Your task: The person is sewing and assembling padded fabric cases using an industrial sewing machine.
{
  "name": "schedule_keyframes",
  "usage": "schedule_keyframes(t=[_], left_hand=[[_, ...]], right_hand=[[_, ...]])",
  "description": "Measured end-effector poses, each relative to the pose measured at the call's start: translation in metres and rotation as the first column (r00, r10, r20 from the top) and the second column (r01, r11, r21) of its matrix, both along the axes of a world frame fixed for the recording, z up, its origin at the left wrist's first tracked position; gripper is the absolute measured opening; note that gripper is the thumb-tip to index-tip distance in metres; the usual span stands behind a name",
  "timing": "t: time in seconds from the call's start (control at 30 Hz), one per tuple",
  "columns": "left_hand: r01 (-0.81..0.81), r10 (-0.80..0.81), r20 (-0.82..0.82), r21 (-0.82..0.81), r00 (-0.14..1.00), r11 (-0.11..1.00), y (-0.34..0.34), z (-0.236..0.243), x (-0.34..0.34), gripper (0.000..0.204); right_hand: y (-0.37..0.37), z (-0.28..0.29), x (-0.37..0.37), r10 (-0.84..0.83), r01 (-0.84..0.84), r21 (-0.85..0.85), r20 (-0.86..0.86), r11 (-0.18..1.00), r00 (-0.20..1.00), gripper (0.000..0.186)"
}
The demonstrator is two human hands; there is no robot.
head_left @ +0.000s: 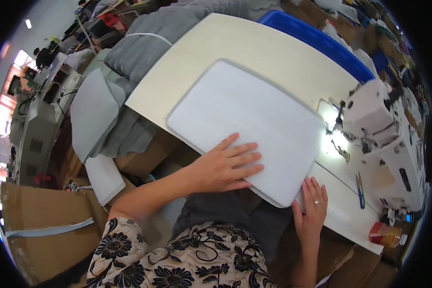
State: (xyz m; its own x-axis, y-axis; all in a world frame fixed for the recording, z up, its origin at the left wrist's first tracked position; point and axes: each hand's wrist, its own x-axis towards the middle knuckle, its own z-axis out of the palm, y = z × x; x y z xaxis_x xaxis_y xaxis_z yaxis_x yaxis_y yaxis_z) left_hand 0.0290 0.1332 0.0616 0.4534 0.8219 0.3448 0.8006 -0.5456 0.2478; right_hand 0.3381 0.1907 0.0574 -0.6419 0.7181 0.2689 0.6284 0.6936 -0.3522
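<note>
A white rectangular pad (pixel 245 105) with rounded corners and a thin grey edge lies on the cream table (pixel 206 41). My left hand (pixel 228 165) rests flat on its near part, fingers spread. At the pad's near right corner is my right hand (pixel 313 199), a ring on one finger. Its fingers stretch over the edge and tabletop, with the thumb touching the corner. The pad's right edge reaches the lit needle area of a white sewing machine (pixel 372 108).
Thread snips (pixel 360 191) and a red-orange bottle (pixel 386 234) are by the machine. A blue bin (pixel 317 43) borders the table's far side. Grey fabric pieces (pixel 146 45) are heaped at the left, above a cardboard box (pixel 48 245). Another person (pixel 45 56) is far off.
</note>
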Motion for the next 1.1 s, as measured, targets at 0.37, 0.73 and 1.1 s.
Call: schedule_keyframes(t=[0.37, 0.73, 1.1], left_hand=[[-0.041, 0.032, -0.128, -0.067, 0.991, 0.997, -0.001, 0.017, 0.0, 0.06], [0.71, -0.591, 0.439, -0.173, 0.676, 0.683, -0.02, -0.065, 0.167, 0.023], [0.581, -0.426, 0.411, -0.406, 0.806, 0.706, -0.005, -0.106, 0.151, 0.016]], right_hand=[[-0.016, -0.003, 0.018, 0.133, -0.177, -0.053, -0.46, 0.983, 0.878, 0.03], [-0.223, -0.002, 0.236, -0.694, -0.058, -0.996, 0.008, -0.072, 0.72, 0.015], [-0.176, -0.126, 0.422, -0.994, 0.829, -0.552, 0.105, -0.094, -0.042, 0.032]])
